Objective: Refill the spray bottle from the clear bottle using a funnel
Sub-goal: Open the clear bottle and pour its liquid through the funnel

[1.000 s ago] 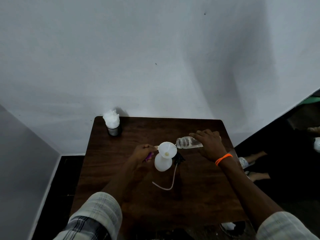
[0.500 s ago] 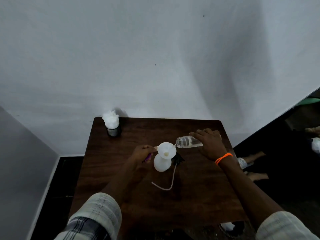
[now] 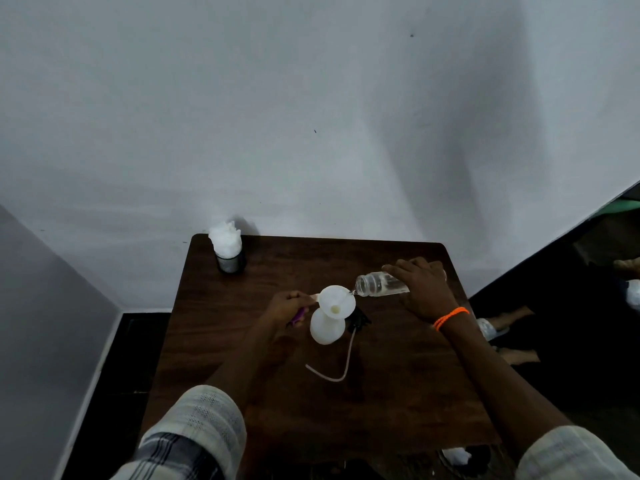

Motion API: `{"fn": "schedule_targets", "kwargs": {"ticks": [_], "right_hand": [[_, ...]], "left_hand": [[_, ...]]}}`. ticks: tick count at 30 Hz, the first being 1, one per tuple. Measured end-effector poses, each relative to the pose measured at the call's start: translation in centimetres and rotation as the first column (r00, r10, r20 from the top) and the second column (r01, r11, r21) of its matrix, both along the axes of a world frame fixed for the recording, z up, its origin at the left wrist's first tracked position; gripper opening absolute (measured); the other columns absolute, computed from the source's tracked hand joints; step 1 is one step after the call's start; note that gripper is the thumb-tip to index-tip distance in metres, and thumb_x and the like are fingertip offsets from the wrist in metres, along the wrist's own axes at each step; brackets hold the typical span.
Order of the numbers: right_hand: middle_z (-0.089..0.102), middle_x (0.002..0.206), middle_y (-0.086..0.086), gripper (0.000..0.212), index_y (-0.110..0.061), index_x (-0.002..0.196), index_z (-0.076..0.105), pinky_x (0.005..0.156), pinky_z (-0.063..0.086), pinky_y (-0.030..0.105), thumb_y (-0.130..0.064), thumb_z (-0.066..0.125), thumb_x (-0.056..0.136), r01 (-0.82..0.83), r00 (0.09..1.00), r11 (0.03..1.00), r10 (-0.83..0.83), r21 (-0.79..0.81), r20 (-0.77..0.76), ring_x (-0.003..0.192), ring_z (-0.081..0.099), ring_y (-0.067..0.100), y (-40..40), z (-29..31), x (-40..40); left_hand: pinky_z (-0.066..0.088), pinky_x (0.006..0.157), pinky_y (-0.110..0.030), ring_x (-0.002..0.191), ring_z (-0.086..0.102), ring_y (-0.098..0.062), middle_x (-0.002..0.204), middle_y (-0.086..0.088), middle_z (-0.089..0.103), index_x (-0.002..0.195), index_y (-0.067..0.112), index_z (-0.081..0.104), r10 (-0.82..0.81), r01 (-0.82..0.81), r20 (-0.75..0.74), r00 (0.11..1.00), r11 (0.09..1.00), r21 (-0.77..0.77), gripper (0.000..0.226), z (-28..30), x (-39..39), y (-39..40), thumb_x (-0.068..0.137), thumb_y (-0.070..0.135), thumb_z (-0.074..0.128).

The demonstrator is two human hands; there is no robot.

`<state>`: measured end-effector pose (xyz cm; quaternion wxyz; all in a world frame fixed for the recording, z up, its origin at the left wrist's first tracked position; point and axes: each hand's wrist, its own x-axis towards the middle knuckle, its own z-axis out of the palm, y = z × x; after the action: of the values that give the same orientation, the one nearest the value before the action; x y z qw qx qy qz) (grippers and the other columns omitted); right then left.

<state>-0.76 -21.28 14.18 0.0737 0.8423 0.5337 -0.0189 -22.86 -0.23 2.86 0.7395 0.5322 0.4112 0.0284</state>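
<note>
A white spray bottle [image 3: 326,329] stands upright in the middle of the dark wooden table [image 3: 398,393], with a white funnel [image 3: 336,301] seated in its neck. My left hand [image 3: 289,308] pinches the funnel's small tab at its left rim; something purple shows under the fingers. My right hand [image 3: 420,289] grips the clear bottle [image 3: 379,285], tipped almost level, its open mouth at the funnel's right rim. A thin stream runs from the mouth into the funnel. The black spray head [image 3: 358,321] with its pale dip tube [image 3: 341,368] lies on the table just right of the spray bottle.
A dark cup stuffed with white tissue [image 3: 227,249] stands at the table's far left corner by the white wall. Right of the table, on the dark floor, a person's feet [image 3: 509,315] show. Something white [image 3: 457,455] lies under the near edge.
Both hands, the funnel and the clear bottle keep the same pose; the bottle stays tipped over the funnel. Only the camera view shifted slightly.
</note>
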Motion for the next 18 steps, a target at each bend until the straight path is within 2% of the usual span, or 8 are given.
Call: {"fn": "schedule_targets", "kwargs": {"ticks": [4,12,18], "right_hand": [[0.066,0.116,-0.006,0.077,-0.033,0.131,0.062,0.077,0.037,0.041,-0.019,0.077,0.057,0.006,1.0,1.0,-0.005,0.013,-0.006,0.1,0.058,0.027,0.04,-0.01,-0.12],[0.066,0.118,-0.005,0.077,-0.034,0.13,0.062,0.077,0.035,0.04,-0.02,0.081,0.056,0.021,1.0,1.0,-0.021,0.023,-0.009,0.101,0.058,0.025,0.08,-0.21,-0.25],[0.066,0.117,-0.007,0.078,-0.033,0.13,0.062,0.079,0.035,0.041,-0.017,0.079,0.056,0.023,1.0,0.999,-0.023,0.028,-0.009,0.102,0.058,0.025,-0.08,-0.29,-0.32]], "left_hand": [[0.04,0.04,-0.025,0.048,0.049,-0.015,0.068,-0.011,0.058,0.096,0.001,0.07,0.005,-0.005,-0.006,1.0,1.0,-0.007,0.011,-0.2,-0.12,0.07,0.093,0.01,0.066],[0.041,0.045,-0.029,0.049,0.05,-0.017,0.066,-0.008,0.061,0.092,0.003,0.072,-0.008,0.009,-0.008,1.0,1.0,0.005,0.014,-0.55,-0.1,0.22,0.09,0.016,0.071],[0.041,0.042,-0.027,0.048,0.05,-0.015,0.068,-0.009,0.061,0.087,0.007,0.073,-0.011,0.011,-0.01,1.0,1.0,0.006,0.01,-0.78,-0.22,0.14,0.09,0.017,0.072]]}}
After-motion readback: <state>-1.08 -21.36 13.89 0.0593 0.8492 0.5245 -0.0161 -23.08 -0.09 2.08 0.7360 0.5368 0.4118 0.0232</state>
